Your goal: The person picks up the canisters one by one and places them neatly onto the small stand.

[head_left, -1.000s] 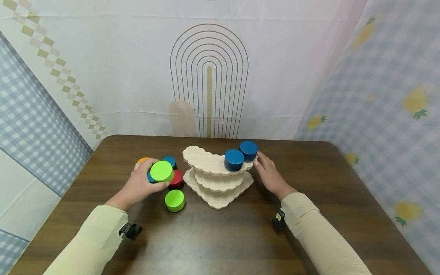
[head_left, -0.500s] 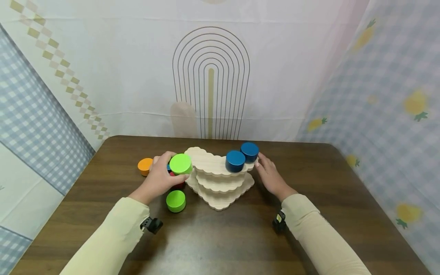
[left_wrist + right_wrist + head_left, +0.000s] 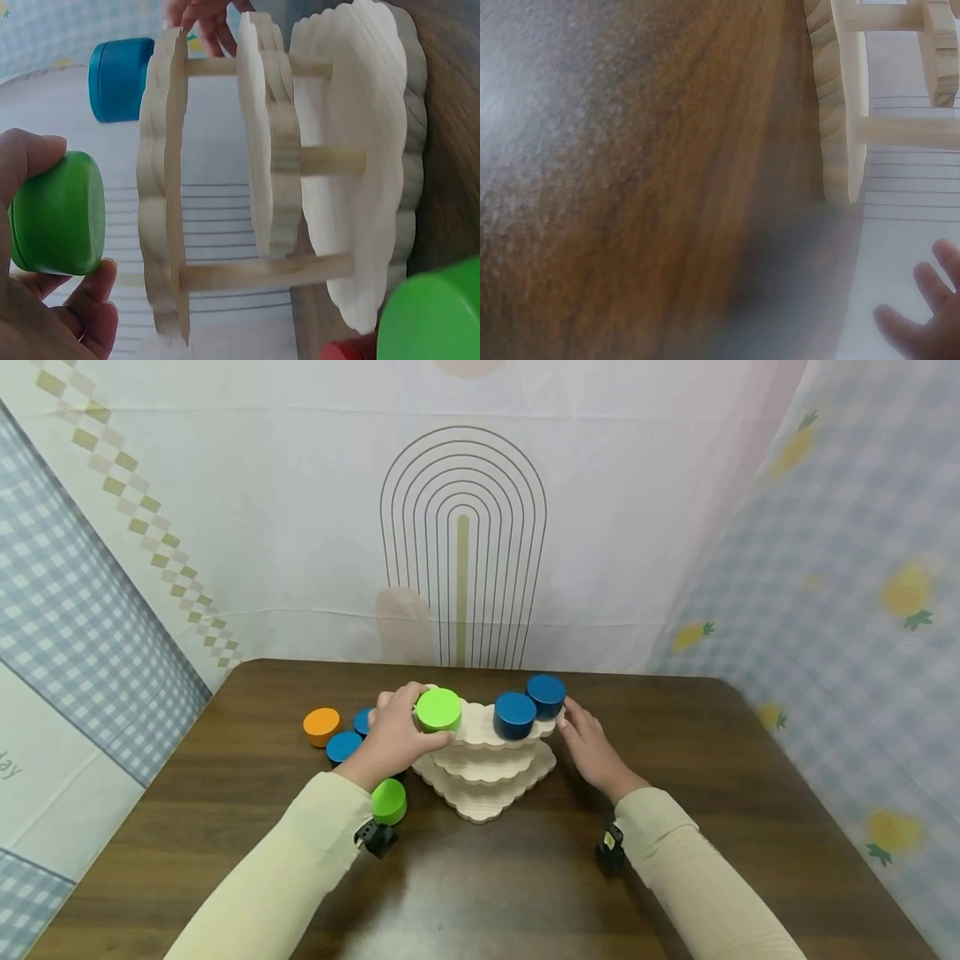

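My left hand [image 3: 393, 733] grips a bright green cylinder block [image 3: 438, 709] between thumb and fingers. In the left wrist view this green block hangs just above the top board, with a gap between them. Below is a three-tier wooden stand [image 3: 480, 770] with scalloped boards joined by dowels [image 3: 266, 274]. Two blue cylinder blocks, one nearer [image 3: 514, 716] and one at the corner [image 3: 546, 695], stand on the right part of its top board. Beside that right end is my right hand [image 3: 592, 750], fingers extended at the board's edge; exact contact is hard to tell.
Left of the stand lie an orange block [image 3: 322, 727], two blue blocks [image 3: 344, 747] and another green block [image 3: 389, 802], partly behind my left arm. A red block [image 3: 351, 351] shows in the left wrist view. A patterned cloth [image 3: 315, 527] hangs behind the brown table [image 3: 510, 893].
My left hand has carried the green block rightward from the loose blocks to above the left part of the stand's top board. My right hand has stayed at the stand's right end.
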{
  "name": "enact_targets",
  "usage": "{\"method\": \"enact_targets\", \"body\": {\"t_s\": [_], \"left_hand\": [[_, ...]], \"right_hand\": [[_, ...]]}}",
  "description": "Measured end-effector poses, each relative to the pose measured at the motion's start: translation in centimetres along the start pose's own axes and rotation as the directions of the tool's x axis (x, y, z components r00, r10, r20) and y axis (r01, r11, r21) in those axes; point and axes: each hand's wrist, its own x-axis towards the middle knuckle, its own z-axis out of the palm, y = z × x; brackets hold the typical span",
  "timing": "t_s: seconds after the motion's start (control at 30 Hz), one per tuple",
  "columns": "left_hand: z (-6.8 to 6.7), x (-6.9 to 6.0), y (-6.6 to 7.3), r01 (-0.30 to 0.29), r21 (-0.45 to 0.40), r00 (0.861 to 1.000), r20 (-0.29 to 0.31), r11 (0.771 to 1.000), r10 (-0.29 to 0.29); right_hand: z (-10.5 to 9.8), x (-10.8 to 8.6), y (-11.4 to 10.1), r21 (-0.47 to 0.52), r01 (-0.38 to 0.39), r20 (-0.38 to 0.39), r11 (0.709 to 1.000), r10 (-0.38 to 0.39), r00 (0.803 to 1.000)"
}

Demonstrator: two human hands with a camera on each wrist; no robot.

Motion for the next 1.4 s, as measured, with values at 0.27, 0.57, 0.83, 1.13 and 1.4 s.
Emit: {"method": "enact_targets", "body": {"t_s": [0.27,0.57,0.83,1.13,1.4], "left_hand": [[1.1,0.6,0.7,0.018,0.016,1.0,0.013,1.0,-0.018],[2.3,1.2,1.2,0.021,0.085,1.0,0.017,0.996,-0.022],[2.6,1.3,1.7,0.024,0.093,0.999,0.028,0.995,-0.026],[3.0,1.3,1.6,0.021,0.095,0.998,0.056,0.995,-0.026],[3.1,1.3,1.7,0.024,0.09,0.998,0.062,0.996,-0.03]], "right_hand": [[0.1,-0.2,0.0,0.011,-0.007,0.001,1.0,0.007,1.0],[0.2,-0.3,0.1,0.011,-0.015,0.001,1.0,0.015,1.0],[0.2,-0.3,0.1,0.006,-0.013,-0.006,1.0,0.013,1.0],[0.4,-0.4,0.4,0.002,-0.03,0.004,1.0,0.03,1.0],[0.3,-0.4,0.3,0.009,-0.024,0.001,1.0,0.024,1.0]]}}
